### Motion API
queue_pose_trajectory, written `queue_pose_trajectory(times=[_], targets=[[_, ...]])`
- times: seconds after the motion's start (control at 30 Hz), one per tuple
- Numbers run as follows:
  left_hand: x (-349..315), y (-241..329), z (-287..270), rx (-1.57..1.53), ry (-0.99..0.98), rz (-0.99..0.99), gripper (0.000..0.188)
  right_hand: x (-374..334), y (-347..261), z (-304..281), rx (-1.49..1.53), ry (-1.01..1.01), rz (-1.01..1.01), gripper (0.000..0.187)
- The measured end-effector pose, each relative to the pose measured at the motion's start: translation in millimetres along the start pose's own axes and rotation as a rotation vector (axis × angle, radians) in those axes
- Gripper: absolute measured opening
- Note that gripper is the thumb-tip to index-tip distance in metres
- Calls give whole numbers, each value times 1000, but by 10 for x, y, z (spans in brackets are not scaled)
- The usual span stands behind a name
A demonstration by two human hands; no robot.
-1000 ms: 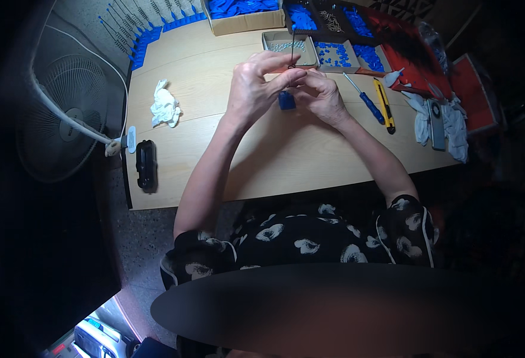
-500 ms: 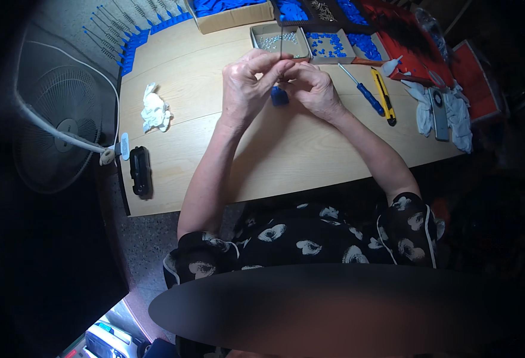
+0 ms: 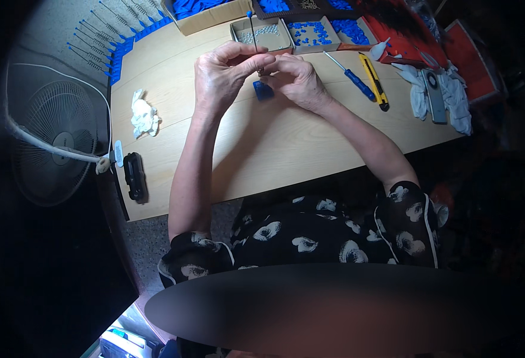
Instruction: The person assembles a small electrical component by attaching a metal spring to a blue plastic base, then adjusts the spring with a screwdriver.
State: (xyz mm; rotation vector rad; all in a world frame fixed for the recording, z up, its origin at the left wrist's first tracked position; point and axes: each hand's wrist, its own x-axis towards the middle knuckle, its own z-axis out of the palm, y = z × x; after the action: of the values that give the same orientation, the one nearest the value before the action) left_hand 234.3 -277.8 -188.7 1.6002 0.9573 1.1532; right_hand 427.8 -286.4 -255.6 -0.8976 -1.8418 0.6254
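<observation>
Pale wood counter (image 3: 161, 161), fan (image 3: 59, 143) at left, parts boxes (image 3: 220, 19) along far edge. Left hand (image 3: 220, 80) and right hand (image 3: 301, 85) both pinch dark rod (image 3: 253, 36) over counter, blue block (image 3: 263, 90) just below. Versus earlier: view swung, both still pinching.

Fan (image 3: 64, 140): stands beyond the left edge of the table (image 3: 310, 143).
Crumpled tissue (image 3: 145, 115): lies white on the left side.
Black case (image 3: 133, 176): lies near the left edge.
Screwdriver (image 3: 358, 84): has a blue handle, lies just beside the yellow cutter (image 3: 374, 82).
Silver device (image 3: 434, 100): rests against white cloth (image 3: 458, 106) at the right.
</observation>
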Motion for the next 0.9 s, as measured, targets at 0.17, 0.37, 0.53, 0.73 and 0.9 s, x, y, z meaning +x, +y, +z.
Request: queue_pose_trajectory(times=[0.17, 0.37, 0.53, 0.73, 0.9], targets=[[-44, 90, 131, 86, 49, -30, 19, -64, -42, -79, 51, -18, 41, 18], [-30, 82, 300, 58, 52, -2, 19, -97, -42, -183, -18, 69, -95, 11], [-10, -40, 313, 5, 90, 65, 20, -99, 27, -187, 25, 30, -29, 15], [32, -121, 170, -75, 98, 86, 16, 22, 45, -38, 2, 15, -41, 15], [29, -165, -4, -73, 84, 46, 16, 97, 9, 108, -30, 45, -80, 13]])
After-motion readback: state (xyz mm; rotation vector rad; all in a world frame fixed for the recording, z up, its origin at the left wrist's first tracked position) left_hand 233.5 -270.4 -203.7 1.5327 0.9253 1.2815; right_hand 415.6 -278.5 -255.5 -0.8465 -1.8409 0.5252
